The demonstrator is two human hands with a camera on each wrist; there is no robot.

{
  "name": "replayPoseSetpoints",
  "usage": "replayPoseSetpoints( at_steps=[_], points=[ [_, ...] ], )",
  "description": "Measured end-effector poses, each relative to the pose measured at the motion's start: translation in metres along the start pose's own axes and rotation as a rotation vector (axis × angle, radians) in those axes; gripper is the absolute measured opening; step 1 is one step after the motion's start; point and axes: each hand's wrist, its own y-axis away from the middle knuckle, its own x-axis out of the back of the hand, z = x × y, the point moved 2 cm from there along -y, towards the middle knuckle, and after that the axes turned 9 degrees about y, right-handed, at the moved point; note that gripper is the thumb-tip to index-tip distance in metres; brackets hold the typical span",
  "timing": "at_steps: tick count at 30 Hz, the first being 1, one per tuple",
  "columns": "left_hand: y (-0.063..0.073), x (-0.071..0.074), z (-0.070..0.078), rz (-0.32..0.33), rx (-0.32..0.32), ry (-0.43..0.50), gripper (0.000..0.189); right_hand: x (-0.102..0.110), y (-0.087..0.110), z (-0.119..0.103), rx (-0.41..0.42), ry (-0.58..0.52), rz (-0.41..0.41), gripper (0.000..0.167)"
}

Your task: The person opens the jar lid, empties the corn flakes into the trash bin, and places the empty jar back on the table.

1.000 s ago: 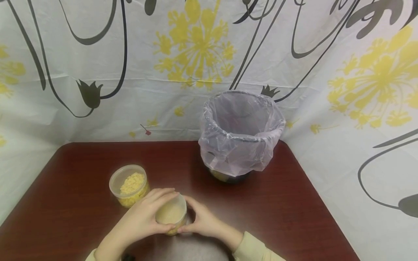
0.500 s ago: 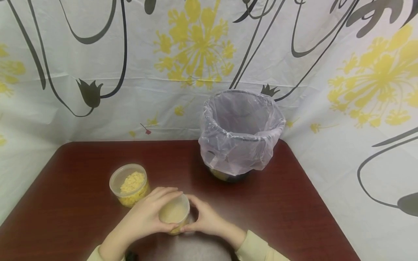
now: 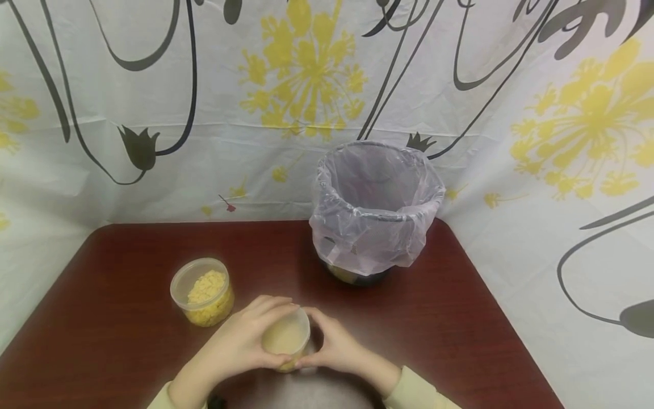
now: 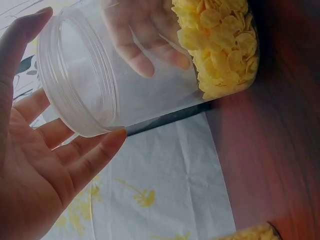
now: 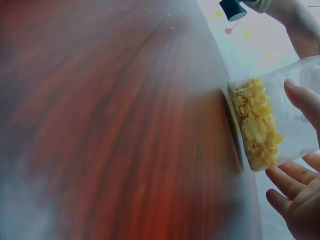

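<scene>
A clear plastic jar (image 3: 287, 336) with a translucent lid (image 4: 52, 80) stands between my hands near the table's front. Yellow cornflakes (image 4: 230, 55) fill its lower part. My left hand (image 3: 245, 338) grips the jar at the top, thumb on one side of the lid and fingers on the other. Lower down, my right hand (image 3: 339, 347) holds the jar's body, its fingers and thumb spread around the wall. In the right wrist view the flakes (image 5: 257, 125) lie level at the jar's bottom. Whether the lid is turning cannot be told.
To the left stands a second clear container (image 3: 209, 307), uncovered on top and partly filled with yellow flakes. A bin (image 3: 370, 241) lined with a pale plastic bag is at the back right of the dark red table (image 3: 128, 250). A patterned sheet (image 3: 204, 130) hangs behind.
Both hands and the jar have shifted a little to the right, away from the second container. The grip looks the same, and the bin and second container have not moved.
</scene>
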Motion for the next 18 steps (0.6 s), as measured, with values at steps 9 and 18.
replayPoseSetpoints(
  at_steps=[9, 18],
  points=[
    [-0.011, -0.008, 0.006, -0.024, -0.035, 0.009, 0.076, 0.011, 0.010, 0.003, -0.018, 0.059, 0.021, 0.088],
    [-0.018, -0.017, 0.008, -0.041, -0.089, -0.002, 0.074, 0.017, 0.016, 0.008, -0.024, 0.073, 0.011, 0.091]
  ],
)
